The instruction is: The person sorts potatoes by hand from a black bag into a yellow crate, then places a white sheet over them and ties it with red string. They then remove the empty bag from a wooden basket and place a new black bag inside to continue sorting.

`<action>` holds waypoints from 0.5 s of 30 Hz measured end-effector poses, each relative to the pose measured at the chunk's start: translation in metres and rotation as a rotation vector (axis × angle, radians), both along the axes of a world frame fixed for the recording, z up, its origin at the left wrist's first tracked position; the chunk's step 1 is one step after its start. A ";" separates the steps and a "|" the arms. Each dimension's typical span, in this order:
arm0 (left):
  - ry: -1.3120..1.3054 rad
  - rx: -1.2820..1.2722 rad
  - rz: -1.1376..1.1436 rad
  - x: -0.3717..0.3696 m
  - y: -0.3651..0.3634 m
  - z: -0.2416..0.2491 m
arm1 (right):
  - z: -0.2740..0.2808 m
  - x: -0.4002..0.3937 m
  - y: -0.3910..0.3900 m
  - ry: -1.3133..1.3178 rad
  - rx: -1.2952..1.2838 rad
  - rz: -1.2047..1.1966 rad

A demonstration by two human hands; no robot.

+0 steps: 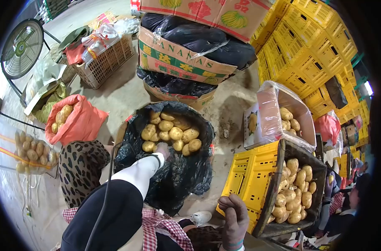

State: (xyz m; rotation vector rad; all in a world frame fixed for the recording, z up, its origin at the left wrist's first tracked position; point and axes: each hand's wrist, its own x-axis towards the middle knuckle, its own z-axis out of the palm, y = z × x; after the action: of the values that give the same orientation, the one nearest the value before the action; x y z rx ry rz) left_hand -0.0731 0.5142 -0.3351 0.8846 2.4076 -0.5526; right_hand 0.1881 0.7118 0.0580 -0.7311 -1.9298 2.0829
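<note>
My left hand (162,149), at the end of a white sleeve, reaches into a box lined with black plastic (169,178). It is at the near edge of a group of potatoes (175,133) lying in the liner; its fingers are blurred and partly hidden. My right hand (235,219), in a dirty glove, is raised beside a yellow crate (247,178). Its fingers are loosely bent and apart from the thumb, with nothing visible between them. The yellow crate is tilted towards the right and holds many potatoes (293,192) in a dark liner.
A plastic-lined carton (261,121) with potatoes stands behind the yellow crate. To the left are a red sack (79,125) of potatoes, a clear bag (31,152) and a fan (22,49). Banana boxes (186,58) and yellow crates (301,46) are stacked behind.
</note>
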 end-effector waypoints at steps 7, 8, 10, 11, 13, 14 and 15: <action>-0.545 0.219 0.385 0.034 -0.040 0.075 | -0.008 -0.006 -0.011 0.006 0.055 0.142; -0.709 0.357 0.429 0.033 -0.037 0.103 | -0.011 -0.010 -0.016 -0.012 0.000 0.135; -1.006 0.672 0.398 0.024 -0.023 0.152 | -0.023 -0.021 -0.024 -0.025 -0.056 0.128; -1.138 0.844 0.320 0.019 -0.019 0.174 | -0.035 -0.026 -0.028 -0.014 0.033 0.176; -1.248 0.985 0.352 0.025 -0.019 0.256 | -0.034 -0.036 -0.041 -0.001 0.124 0.227; -1.056 1.022 0.361 0.039 -0.026 0.321 | -0.028 -0.041 -0.053 0.027 0.200 0.285; -0.864 1.050 0.368 0.056 -0.033 0.374 | -0.024 -0.047 -0.064 0.053 0.273 0.342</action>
State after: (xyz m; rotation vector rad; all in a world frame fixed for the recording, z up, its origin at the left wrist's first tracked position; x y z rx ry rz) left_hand -0.0175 0.4809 0.0394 0.7573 1.8204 1.1145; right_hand 0.1410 0.6477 0.0338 -0.3012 -2.3811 1.9231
